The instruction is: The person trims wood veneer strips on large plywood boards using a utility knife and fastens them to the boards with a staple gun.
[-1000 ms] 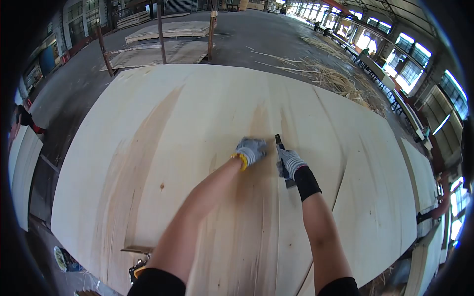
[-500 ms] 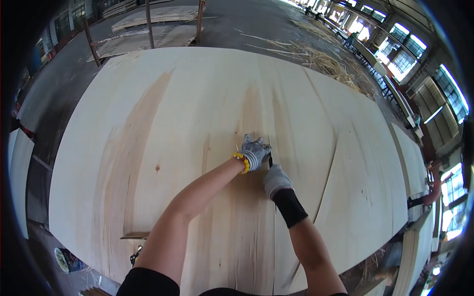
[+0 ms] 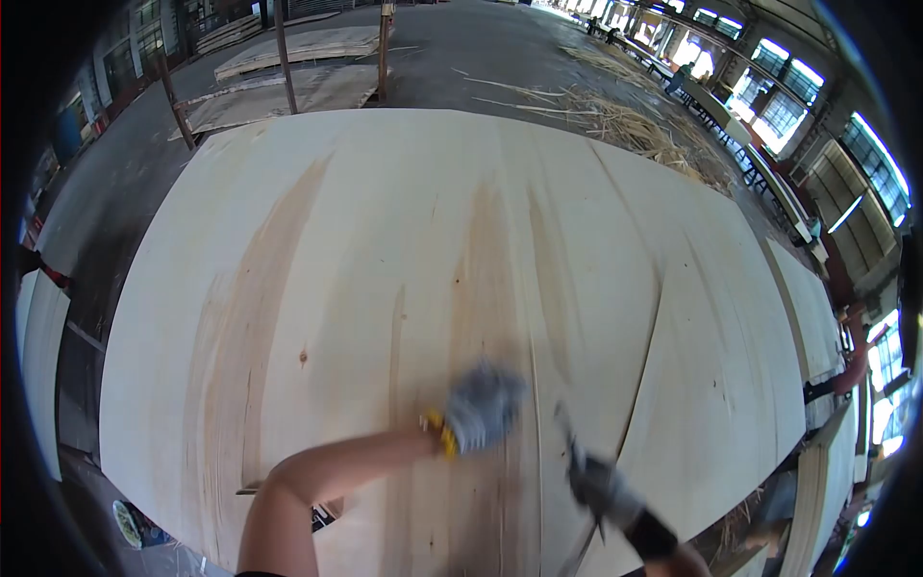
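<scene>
A large pale wood sheet with brown grain streaks and a long dark seam at right fills the middle of the view. Over its lower middle is my left hand, in a grey glove with a yellow band at the wrist; motion blurs its fingers. To the right, my right hand, gloved with a black wrist cuff, is closed around a thin dark tool pointing up and left. The two hands are apart.
Stacked sheets lie beyond the far edge, near rusty posts. Wood strips litter the floor. At the right edge a person's arm shows beside more boards. A bucket stands lower left.
Both hands have come nearer to my body, and my right hand has moved away from my left, carrying the tool. My left hand's fingers have become blurred.
</scene>
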Demonstrator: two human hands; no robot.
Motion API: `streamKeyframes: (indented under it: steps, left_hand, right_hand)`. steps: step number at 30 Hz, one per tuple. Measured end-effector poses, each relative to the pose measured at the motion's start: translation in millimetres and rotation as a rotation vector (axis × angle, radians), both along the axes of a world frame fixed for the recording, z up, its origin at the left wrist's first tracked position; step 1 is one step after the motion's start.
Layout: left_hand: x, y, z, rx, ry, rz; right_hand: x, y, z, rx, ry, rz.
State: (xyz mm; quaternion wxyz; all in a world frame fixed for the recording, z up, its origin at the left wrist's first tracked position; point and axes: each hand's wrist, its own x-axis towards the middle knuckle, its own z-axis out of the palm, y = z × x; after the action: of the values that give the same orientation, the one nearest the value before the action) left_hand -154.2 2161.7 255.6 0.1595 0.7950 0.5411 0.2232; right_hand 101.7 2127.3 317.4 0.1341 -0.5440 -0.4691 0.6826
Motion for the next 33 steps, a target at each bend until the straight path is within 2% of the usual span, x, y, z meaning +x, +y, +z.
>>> streamKeyframes:
  steps: [1,3,4,5,7,9,10,13,15,16,17,18,19,20,21,23,26,28,29,33]
  left_hand:
    - [-10.6,29.8,27.4,-0.062,0.204,0.113]
    - [-15.7,88.5,-12.5,0.001,0.344,0.475]
    - [-15.0,104.4,-21.1,0.013,0.323,0.515]
    - [-13.4,117.6,-27.7,0.023,0.301,0.552]
    - [-14.3,130.1,-30.2,0.020,0.282,0.565]
    - [-17.9,127.4,-31.4,-0.014,0.285,0.527]
    - [-17.8,125.4,-31.8,-0.027,0.273,0.511]
    - [-20.0,124.8,-27.8,-0.043,0.229,0.495]
    - [-14.3,125.9,-18.1,-0.048,0.190,0.521]
    - [-4.7,124.3,-10.0,-0.057,0.213,0.578]
    - [3.8,119.7,-2.8,-0.074,0.250,0.579]
    - [9.2,115.9,4.4,-0.089,0.288,0.584]
    - [8.9,115.2,7.2,-0.103,0.333,0.590]
    - [6.8,116.4,4.6,-0.132,0.333,0.567]
    - [5.6,118.4,2.5,-0.148,0.343,0.557]
    - [8.6,122.4,-5.0,-0.169,0.362,0.532]
    - [6.3,127.0,-9.0,-0.159,0.335,0.493]
    - [4.2,122.3,-1.3,-0.174,0.265,0.483]
    - [4.6,120.7,-2.3,-0.169,0.250,0.505]
    - [10.2,121.8,2.2,-0.181,0.247,0.563]
  right_hand:
    - [-5.8,51.2,-23.7,0.124,0.050,0.025]
    - [-53.8,147.2,-38.4,0.198,0.380,-0.247]
    - [-73.3,195.8,-53.0,0.186,0.567,-0.316]
    - [-97.0,236.1,-50.4,0.191,0.614,-0.500]
    - [-133.9,296.8,-63.6,0.305,0.729,-0.983]
    - [-160.1,317.8,-65.4,0.342,0.665,-1.209]
    - [-167.2,315.9,-61.9,0.187,0.647,-1.183]
    - [-154.0,282.2,-60.8,0.227,0.588,-1.108]
    - [-138.3,225.7,-45.5,0.214,0.523,-0.957]
    - [-124.1,200.4,-64.3,0.265,0.556,-0.803]
    - [-123.2,158.7,-41.4,0.151,0.482,-0.863]
    - [-111.3,135.5,-50.8,0.210,0.450,-0.838]
    - [-106.9,109.8,-36.3,0.047,0.413,-0.875]
    - [-92.8,98.4,-44.7,0.012,0.453,-0.833]
    - [-86.7,99.7,-62.1,0.022,0.473,-0.832]
    - [-89.6,117.4,-70.8,-0.010,0.423,-0.541]
    - [-103.0,149.5,-85.9,0.230,0.288,-0.191]
    - [-118.9,192.4,-41.8,0.076,0.199,-0.236]
    - [-119.3,215.0,-31.3,0.034,0.240,-0.202]
    - [-144.7,300.3,-54.6,0.219,0.163,-0.114]
